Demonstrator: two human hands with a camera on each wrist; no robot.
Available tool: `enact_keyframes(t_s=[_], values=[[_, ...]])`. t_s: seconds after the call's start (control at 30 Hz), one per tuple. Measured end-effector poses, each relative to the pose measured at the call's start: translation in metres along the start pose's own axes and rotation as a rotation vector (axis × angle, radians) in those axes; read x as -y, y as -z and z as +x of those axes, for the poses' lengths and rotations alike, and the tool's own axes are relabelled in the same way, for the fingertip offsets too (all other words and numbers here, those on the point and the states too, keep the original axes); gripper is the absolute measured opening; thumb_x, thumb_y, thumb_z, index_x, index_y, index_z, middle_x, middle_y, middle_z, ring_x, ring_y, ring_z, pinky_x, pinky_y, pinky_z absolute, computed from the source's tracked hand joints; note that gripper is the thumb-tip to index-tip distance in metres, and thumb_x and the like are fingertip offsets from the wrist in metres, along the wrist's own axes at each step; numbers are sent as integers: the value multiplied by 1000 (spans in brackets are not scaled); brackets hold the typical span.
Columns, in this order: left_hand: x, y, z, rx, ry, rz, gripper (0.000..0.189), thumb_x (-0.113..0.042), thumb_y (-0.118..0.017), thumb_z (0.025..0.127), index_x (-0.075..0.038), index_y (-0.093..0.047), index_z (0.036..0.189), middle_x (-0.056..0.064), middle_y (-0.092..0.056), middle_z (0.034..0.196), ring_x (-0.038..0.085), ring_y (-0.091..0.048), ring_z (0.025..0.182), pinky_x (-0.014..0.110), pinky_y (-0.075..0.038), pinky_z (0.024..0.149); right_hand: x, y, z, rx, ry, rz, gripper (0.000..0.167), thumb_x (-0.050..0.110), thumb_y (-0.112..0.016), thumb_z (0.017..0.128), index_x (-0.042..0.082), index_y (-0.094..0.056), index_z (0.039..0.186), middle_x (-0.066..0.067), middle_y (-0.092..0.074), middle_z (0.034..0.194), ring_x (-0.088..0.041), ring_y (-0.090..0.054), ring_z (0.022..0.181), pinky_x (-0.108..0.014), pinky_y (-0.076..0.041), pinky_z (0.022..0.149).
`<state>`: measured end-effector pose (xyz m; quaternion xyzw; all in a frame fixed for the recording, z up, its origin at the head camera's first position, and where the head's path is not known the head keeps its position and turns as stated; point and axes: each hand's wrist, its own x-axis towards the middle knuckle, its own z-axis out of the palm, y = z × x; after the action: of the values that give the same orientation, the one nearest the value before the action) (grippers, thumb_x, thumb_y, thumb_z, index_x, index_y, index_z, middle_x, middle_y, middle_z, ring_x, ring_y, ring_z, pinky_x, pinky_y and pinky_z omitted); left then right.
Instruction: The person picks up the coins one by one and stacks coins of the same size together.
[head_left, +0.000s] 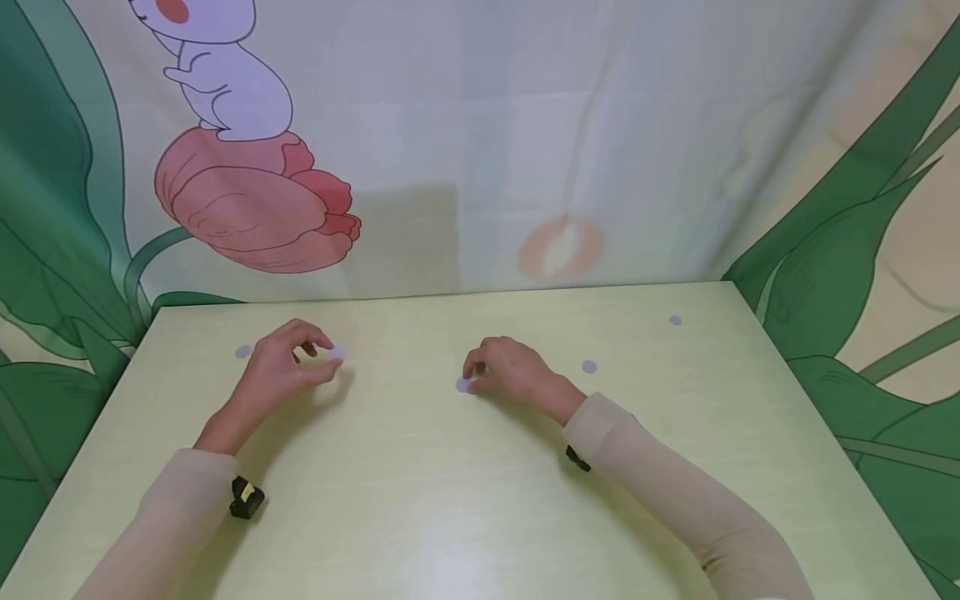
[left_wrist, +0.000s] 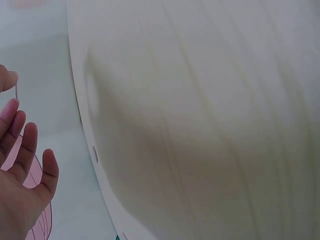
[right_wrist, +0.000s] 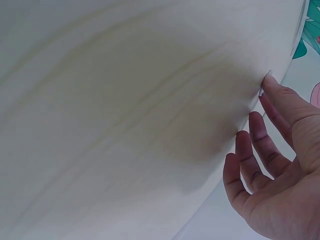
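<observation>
Above the table's far left part, my left hand (head_left: 283, 360) pinches a small pale lilac disc (head_left: 337, 352) between thumb and forefinger. The left wrist view shows that disc (left_wrist: 16, 91) edge-on as a thin line, held off the tabletop, with the other fingers loosely bent. My right hand (head_left: 513, 367) is near the middle of the table, low over the surface. Its thumb and forefinger pinch another lilac disc (head_left: 462, 385), partly covered by the fingertips. In the right wrist view, only a sliver of that disc (right_wrist: 261, 92) shows by the thumb of the right hand (right_wrist: 280, 170).
One lilac disc (head_left: 243, 352) lies left of my left hand. Right of my right hand lie a second disc (head_left: 589, 367) and, near the far right corner, a third disc (head_left: 676, 320). A patterned curtain (head_left: 510, 150) hangs behind the pale table (head_left: 420, 483).
</observation>
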<state>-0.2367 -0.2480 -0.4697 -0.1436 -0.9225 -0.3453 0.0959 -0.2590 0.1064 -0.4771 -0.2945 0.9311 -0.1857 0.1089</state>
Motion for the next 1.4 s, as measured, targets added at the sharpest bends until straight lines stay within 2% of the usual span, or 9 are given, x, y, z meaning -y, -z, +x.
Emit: enact_keyframes(t_s=[0.37,0.57,0.77,1.0,1.27,1.4], values=[[-11,-6,4,16,-22,-17,19,-18,-83,83,-9,-71,95,3,-65,105,22,-60,89,31,-49,72,1,0,0,-3,-9,4,13,24,-80,90,20,-77,102,3,-64,94,-14,-59,88,-30,-50,79],[-14,-9,6,2,-42,-32,18,-16,-84,82,-10,-72,93,2,-66,103,21,-60,88,31,-49,71,0,0,4,-1,-19,5,13,25,-80,90,21,-77,102,4,-63,93,-14,-58,87,-30,-49,78],[-18,-17,11,2,-71,-46,19,-13,-86,80,-11,-72,93,2,-66,102,20,-61,86,30,-50,70,0,1,5,8,-34,8,13,25,-80,90,22,-77,102,4,-63,94,-14,-58,87,-29,-50,78],[-26,-25,15,0,-115,-72,20,-13,-86,79,-10,-72,92,2,-66,101,19,-61,85,35,-51,70,0,-1,3,3,-26,-7,13,25,-80,90,21,-77,102,4,-64,94,-14,-58,86,-29,-50,78],[-34,-33,18,23,-116,-83,19,-16,-86,80,-12,-72,92,0,-66,103,19,-61,86,37,-51,72,4,-6,10,3,-21,21,14,24,-80,89,20,-78,103,4,-63,93,-14,-57,85,-29,-49,77],[-39,-34,20,21,-143,-82,20,-16,-87,79,-12,-72,91,0,-66,103,18,-61,85,36,-50,71,8,-4,10,0,-27,15,15,24,-80,90,20,-78,103,4,-63,93,-14,-58,85,-29,-49,78]])
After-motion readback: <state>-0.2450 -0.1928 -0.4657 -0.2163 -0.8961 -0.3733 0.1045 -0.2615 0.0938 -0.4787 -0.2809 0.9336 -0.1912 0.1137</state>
